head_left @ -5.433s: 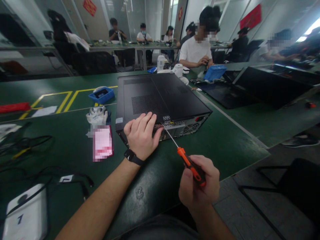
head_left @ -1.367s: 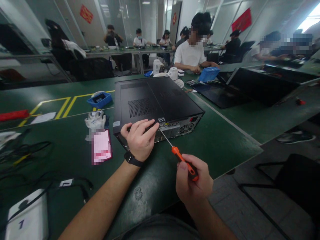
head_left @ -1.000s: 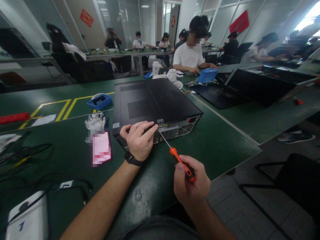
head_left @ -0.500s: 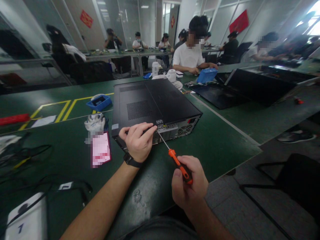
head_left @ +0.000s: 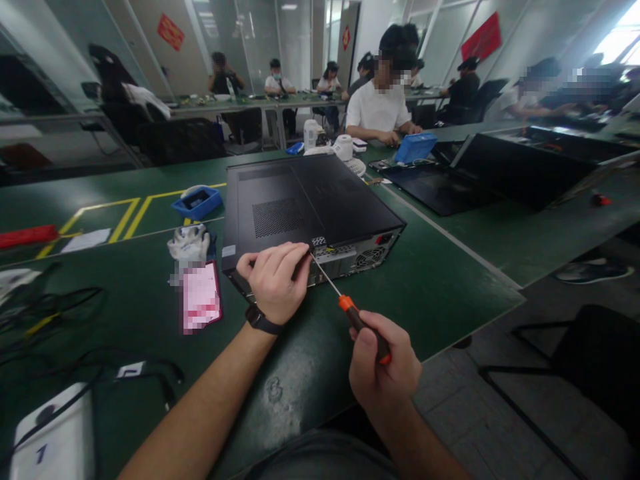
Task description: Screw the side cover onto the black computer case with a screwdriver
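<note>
The orange-and-black screwdriver [head_left: 353, 317] is gripped by its handle in the right hand [head_left: 386, 360], its shaft pointed at the back edge of the black computer case [head_left: 325, 193], which is laid flat on the green table [head_left: 450, 280]. The left hand [head_left: 277, 283] is draped over that edge, fingers bent beside the shaft's end; whether anything is pinched there cannot be told.

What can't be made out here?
All in the head view:
Screwdriver: tip too small to make out at the computer case.
Near panel: left part hidden by the left hand.
Handle: partly covered by the right hand.
White device: cut off by the bottom edge.
Pink item: blurred by pixelation.
</note>
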Tool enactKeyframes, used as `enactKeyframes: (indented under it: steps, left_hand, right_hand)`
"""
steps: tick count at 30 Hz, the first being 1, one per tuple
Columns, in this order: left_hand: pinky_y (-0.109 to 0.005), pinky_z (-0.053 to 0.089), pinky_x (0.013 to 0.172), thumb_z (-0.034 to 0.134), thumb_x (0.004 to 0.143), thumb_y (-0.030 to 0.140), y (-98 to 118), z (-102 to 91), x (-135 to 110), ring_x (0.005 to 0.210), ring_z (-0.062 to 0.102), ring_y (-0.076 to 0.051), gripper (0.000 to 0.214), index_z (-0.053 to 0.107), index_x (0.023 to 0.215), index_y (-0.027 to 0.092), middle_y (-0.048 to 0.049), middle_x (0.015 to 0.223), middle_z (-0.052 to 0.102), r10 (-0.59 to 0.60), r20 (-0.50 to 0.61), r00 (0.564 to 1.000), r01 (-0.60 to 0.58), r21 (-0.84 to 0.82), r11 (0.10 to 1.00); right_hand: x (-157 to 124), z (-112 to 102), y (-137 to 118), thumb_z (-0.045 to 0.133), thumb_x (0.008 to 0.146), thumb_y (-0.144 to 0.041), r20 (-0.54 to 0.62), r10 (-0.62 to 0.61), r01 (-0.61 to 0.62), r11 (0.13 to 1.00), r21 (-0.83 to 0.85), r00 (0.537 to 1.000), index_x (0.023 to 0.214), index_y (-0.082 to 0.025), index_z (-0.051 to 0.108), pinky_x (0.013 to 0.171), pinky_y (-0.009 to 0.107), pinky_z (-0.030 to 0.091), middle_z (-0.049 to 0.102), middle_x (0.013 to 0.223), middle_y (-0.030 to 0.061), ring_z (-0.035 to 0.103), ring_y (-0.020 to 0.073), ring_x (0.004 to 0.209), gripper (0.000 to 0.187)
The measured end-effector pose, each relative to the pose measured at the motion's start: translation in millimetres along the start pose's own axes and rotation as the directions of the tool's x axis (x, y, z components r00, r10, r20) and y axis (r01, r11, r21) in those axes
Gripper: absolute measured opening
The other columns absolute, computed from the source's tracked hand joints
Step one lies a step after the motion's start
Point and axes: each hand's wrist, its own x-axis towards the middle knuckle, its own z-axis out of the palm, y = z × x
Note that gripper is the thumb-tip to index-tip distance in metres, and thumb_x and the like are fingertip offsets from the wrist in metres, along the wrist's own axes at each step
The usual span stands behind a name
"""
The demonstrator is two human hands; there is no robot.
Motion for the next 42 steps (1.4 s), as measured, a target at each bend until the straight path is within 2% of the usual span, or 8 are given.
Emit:
enactKeyframes:
  steps: [5, 8, 13, 18, 24, 31, 37, 42]
  left_hand:
    - [-0.046, 0.033, 0.093, 0.071, 0.093, 0.026, 0.2, -1.1, 0.0, 0.096, 0.075, -0.023, 0.016, 0.072, 0.109, 0.030, -0.0006, 0.109, 0.082, -0.019, 0.028, 0.999, 0.019, -0.005, 1.000]
    - [-0.046, 0.032, 0.094, 0.070, 0.094, 0.027, 0.0, -1.4, -0.9, 0.097, 0.075, -0.023, 0.016, 0.073, 0.109, 0.030, -0.0013, 0.110, 0.081, -0.034, 0.044, 0.998, 0.034, -0.012, 0.999]
    - [-0.046, 0.031, 0.094, 0.072, 0.093, 0.027, -1.3, -0.2, -2.3, 0.097, 0.074, -0.023, 0.018, 0.073, 0.111, 0.029, -0.0018, 0.111, 0.081, -0.030, 0.039, 0.999, 0.031, -0.013, 0.999]
    - [-0.046, 0.030, 0.093, 0.075, 0.092, 0.024, -2.0, 0.3, -0.8, 0.094, 0.073, -0.021, 0.015, 0.075, 0.105, 0.030, 0.0002, 0.111, 0.081, 0.011, 0.018, 1.000, -0.011, -0.007, 1.000]
    - [-0.045, 0.030, 0.090, 0.075, 0.093, 0.023, -1.1, -0.5, 0.7, 0.091, 0.072, -0.020, 0.013, 0.075, 0.103, 0.031, 0.0017, 0.108, 0.081, 0.052, -0.013, 0.999, -0.052, -0.002, 0.999]
    - [-0.046, 0.030, 0.091, 0.077, 0.091, 0.023, -2.8, 0.9, -0.8, 0.093, 0.072, -0.021, 0.013, 0.076, 0.101, 0.031, 0.0016, 0.108, 0.081, 0.036, -0.013, 0.999, -0.036, -0.015, 0.999]
    - [-0.046, 0.030, 0.091, 0.077, 0.090, 0.022, -3.8, 1.6, -2.0, 0.093, 0.073, -0.021, 0.014, 0.076, 0.101, 0.031, 0.0017, 0.108, 0.081, 0.037, -0.017, 0.999, -0.038, -0.021, 0.999]
    - [-0.045, 0.030, 0.090, 0.076, 0.091, 0.022, -1.5, 0.9, 0.4, 0.092, 0.073, -0.021, 0.012, 0.076, 0.099, 0.030, 0.0011, 0.106, 0.082, 0.035, -0.024, 0.999, -0.036, -0.019, 0.999]
  right_hand:
    - [6.4, 1.2, 1.9, 0.057, 0.089, -0.015, 0.002, -0.086, 0.086, 0.995, 0.058, 0.996, 0.121, -0.018, 0.061, 0.072, 0.035, 0.062, 0.070, 0.096, 0.0064, 0.071, 0.0196, 0.083, 0.032]
    - [7.7, 2.4, 2.6, 0.060, 0.088, -0.010, -0.036, -0.118, 0.118, 0.993, 0.018, 0.992, 0.120, -0.019, 0.062, 0.072, 0.033, 0.061, 0.071, 0.095, 0.0055, 0.072, 0.0188, 0.082, 0.033]
    - [2.8, 0.1, 1.5, 0.059, 0.093, -0.016, -0.010, -0.036, 0.036, 0.999, -0.031, 0.999, 0.118, -0.021, 0.063, 0.062, 0.029, 0.059, 0.074, 0.093, 0.0041, 0.071, 0.0157, 0.070, 0.026]
    - [4.3, 1.3, -0.9, 0.060, 0.089, -0.016, 0.001, -0.055, 0.055, 0.998, -0.031, 0.998, 0.119, -0.020, 0.060, 0.066, 0.030, 0.059, 0.072, 0.094, 0.0049, 0.071, 0.0172, 0.077, 0.030]
    - [5.9, 2.7, 3.8, 0.062, 0.093, -0.016, -0.046, -0.013, 0.006, 0.991, -0.136, 0.999, 0.109, -0.022, 0.064, 0.063, 0.027, 0.058, 0.073, 0.087, 0.0017, 0.070, 0.0148, 0.069, 0.017]
    - [5.1, 0.9, 0.0, 0.058, 0.087, -0.021, 0.049, 0.008, -0.007, 1.000, -0.030, 0.999, 0.112, -0.020, 0.059, 0.056, 0.028, 0.055, 0.067, 0.083, 0.0010, 0.065, 0.0146, 0.062, 0.025]
    - [2.3, 1.9, 2.2, 0.067, 0.087, -0.015, -0.049, -0.034, 0.034, 0.999, -0.011, 0.998, 0.113, -0.021, 0.059, 0.061, 0.027, 0.058, 0.071, 0.089, 0.0024, 0.071, 0.0155, 0.071, 0.028]
    - [-2.0, -1.4, 4.7, 0.060, 0.094, -0.020, 0.011, 0.044, -0.044, 0.999, -0.027, 0.999, 0.117, -0.021, 0.061, 0.058, 0.026, 0.057, 0.071, 0.084, 0.0023, 0.070, 0.0150, 0.066, 0.023]
